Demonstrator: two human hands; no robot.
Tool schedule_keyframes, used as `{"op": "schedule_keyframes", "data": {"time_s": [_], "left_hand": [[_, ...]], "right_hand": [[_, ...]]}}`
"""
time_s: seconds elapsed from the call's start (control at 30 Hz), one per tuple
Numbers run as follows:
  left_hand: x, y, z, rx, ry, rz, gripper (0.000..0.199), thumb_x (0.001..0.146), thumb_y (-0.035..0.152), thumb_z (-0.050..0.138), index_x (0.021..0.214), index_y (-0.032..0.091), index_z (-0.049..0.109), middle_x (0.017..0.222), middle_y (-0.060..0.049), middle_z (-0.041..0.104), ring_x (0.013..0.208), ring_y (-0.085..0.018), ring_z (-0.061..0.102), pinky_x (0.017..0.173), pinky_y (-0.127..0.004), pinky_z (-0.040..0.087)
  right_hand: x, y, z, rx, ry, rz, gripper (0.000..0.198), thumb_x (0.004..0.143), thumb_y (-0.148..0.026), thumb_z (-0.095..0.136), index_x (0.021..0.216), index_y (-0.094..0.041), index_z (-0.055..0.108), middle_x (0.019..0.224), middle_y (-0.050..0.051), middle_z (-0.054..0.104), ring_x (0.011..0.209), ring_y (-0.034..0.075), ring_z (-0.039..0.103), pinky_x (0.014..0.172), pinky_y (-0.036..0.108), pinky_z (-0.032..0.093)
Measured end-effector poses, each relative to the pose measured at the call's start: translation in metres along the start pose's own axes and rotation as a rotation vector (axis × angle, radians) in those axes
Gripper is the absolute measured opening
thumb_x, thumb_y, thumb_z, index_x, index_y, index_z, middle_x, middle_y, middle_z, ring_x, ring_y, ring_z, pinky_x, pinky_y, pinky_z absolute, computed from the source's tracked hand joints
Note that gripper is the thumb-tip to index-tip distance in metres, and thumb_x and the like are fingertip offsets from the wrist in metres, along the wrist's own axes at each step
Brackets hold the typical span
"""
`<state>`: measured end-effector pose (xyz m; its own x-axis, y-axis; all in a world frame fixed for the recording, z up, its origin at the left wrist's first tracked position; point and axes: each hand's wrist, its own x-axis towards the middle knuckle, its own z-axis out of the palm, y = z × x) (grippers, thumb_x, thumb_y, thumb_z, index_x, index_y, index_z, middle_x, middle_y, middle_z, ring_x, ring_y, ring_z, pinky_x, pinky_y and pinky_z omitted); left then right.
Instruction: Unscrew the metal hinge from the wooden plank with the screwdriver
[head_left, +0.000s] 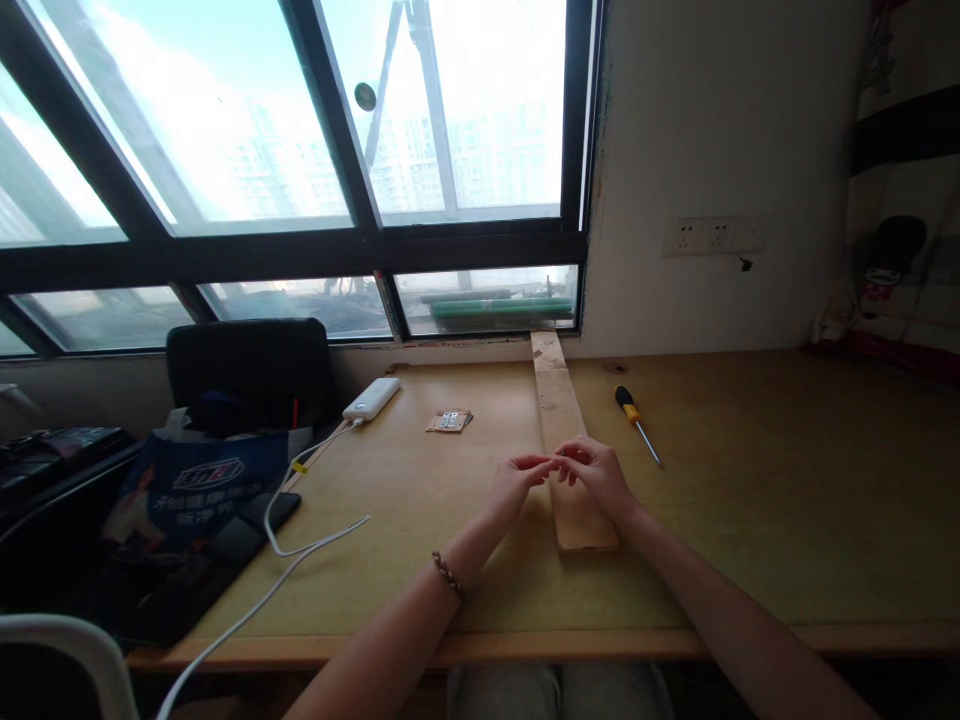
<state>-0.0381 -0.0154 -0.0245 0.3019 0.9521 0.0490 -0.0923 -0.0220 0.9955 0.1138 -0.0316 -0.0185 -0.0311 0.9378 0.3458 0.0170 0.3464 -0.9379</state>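
Note:
Both hands meet over a long wooden board (589, 520) that runs from the window wall towards me across the table. My left hand (521, 482) has thumb and fingertips pinched together. My right hand (594, 472) is pinched too, its fingertips touching those of the left. Whatever they hold between them is too small to make out. Right of the board lies a screwdriver (628, 408) with a black and yellow handle, its shaft pointing towards me. Metal hinges (450, 420) on a piece of brown card rest to the left of the board.
A white power bank (372, 399) with a white cable (289, 552) lies at the table's left edge. The cable loops across the table's front left. Beyond that edge are a blue bag (199, 490) and a black chair (251, 365). Wall sockets (701, 236) sit above the table.

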Motion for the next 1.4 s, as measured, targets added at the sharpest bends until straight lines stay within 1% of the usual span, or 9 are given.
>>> {"op": "schedule_keyframes", "data": {"time_s": [0.37, 0.63, 0.73, 0.8, 0.9, 0.97, 1.07, 1.2, 1.4], "left_hand": [[-0.002, 0.009, 0.002, 0.072, 0.022, 0.004, 0.032, 0.063, 0.041, 0.067, 0.078, 0.013, 0.072, 0.075, -0.009, 0.069, 0.072, -0.017, 0.058, 0.063, -0.027, 0.042], [-0.001, 0.005, -0.002, 0.133, -0.014, 0.006, 0.033, 0.060, 0.041, 0.069, 0.077, 0.013, 0.072, 0.075, -0.009, 0.070, 0.070, -0.017, 0.058, 0.063, -0.027, 0.040], [0.003, -0.001, -0.002, 0.125, -0.001, -0.008, 0.033, 0.059, 0.041, 0.069, 0.075, 0.012, 0.072, 0.074, -0.009, 0.069, 0.069, -0.017, 0.057, 0.062, -0.026, 0.040], [0.010, -0.004, -0.009, 0.114, 0.054, -0.030, 0.033, 0.060, 0.041, 0.068, 0.076, 0.012, 0.071, 0.075, -0.010, 0.069, 0.068, -0.016, 0.058, 0.060, -0.025, 0.040], [0.031, -0.005, -0.037, 0.217, 0.267, -0.081, 0.032, 0.063, 0.040, 0.065, 0.077, 0.012, 0.070, 0.076, -0.011, 0.069, 0.068, -0.017, 0.058, 0.058, -0.026, 0.040], [0.047, -0.003, -0.064, 0.417, 0.465, -0.107, 0.025, 0.063, 0.036, 0.063, 0.072, 0.013, 0.069, 0.075, -0.011, 0.069, 0.073, -0.020, 0.060, 0.063, -0.027, 0.041], [0.068, -0.001, -0.097, 0.767, 0.643, -0.224, 0.022, 0.065, 0.035, 0.060, 0.077, 0.019, 0.070, 0.081, -0.009, 0.069, 0.079, -0.024, 0.062, 0.065, -0.029, 0.041], [0.085, -0.006, -0.108, 1.015, 0.720, -0.276, 0.021, 0.070, 0.029, 0.055, 0.083, 0.021, 0.070, 0.091, -0.012, 0.068, 0.085, -0.029, 0.062, 0.067, -0.034, 0.042], [0.104, -0.015, -0.103, 1.104, 0.752, -0.289, 0.027, 0.075, 0.027, 0.049, 0.088, 0.016, 0.069, 0.093, -0.018, 0.066, 0.088, -0.031, 0.061, 0.070, -0.037, 0.043]], "right_hand": [[0.002, 0.000, 0.000, -0.029, 0.006, -0.048, 0.027, 0.072, -0.042, 0.063, 0.077, -0.016, 0.066, 0.071, 0.001, 0.056, 0.056, 0.012, 0.058, 0.049, 0.023, 0.049], [0.000, 0.001, 0.002, -0.030, 0.020, -0.061, 0.023, 0.071, -0.040, 0.064, 0.073, -0.017, 0.065, 0.072, 0.001, 0.058, 0.058, 0.012, 0.060, 0.054, 0.025, 0.052], [0.002, 0.006, 0.001, 0.022, 0.002, 0.003, 0.025, 0.069, -0.037, 0.066, 0.085, -0.017, 0.065, 0.077, 0.002, 0.061, 0.063, 0.014, 0.063, 0.059, 0.027, 0.054], [0.005, 0.008, 0.000, 0.057, 0.007, 0.075, 0.039, 0.066, -0.035, 0.069, 0.100, -0.018, 0.062, 0.084, 0.003, 0.063, 0.069, 0.016, 0.065, 0.063, 0.028, 0.055], [0.008, 0.010, -0.003, 0.075, 0.074, 0.138, 0.050, 0.061, -0.035, 0.071, 0.107, -0.018, 0.058, 0.091, 0.005, 0.063, 0.070, 0.016, 0.066, 0.062, 0.028, 0.056], [0.010, 0.010, -0.005, 0.073, 0.109, 0.141, 0.047, 0.060, -0.036, 0.072, 0.102, -0.017, 0.059, 0.089, 0.005, 0.063, 0.068, 0.017, 0.066, 0.060, 0.028, 0.056], [0.010, 0.011, -0.006, 0.046, 0.120, 0.131, 0.039, 0.062, -0.039, 0.071, 0.092, -0.015, 0.061, 0.084, 0.006, 0.064, 0.065, 0.017, 0.066, 0.056, 0.027, 0.055], [0.010, 0.011, -0.007, -0.011, 0.134, 0.136, 0.033, 0.064, -0.040, 0.069, 0.083, -0.015, 0.062, 0.080, 0.006, 0.066, 0.062, 0.016, 0.065, 0.053, 0.026, 0.054], [0.011, 0.008, -0.008, -0.040, 0.160, 0.131, 0.032, 0.065, -0.041, 0.068, 0.082, -0.014, 0.061, 0.075, 0.005, 0.064, 0.060, 0.016, 0.063, 0.051, 0.027, 0.052]]}}
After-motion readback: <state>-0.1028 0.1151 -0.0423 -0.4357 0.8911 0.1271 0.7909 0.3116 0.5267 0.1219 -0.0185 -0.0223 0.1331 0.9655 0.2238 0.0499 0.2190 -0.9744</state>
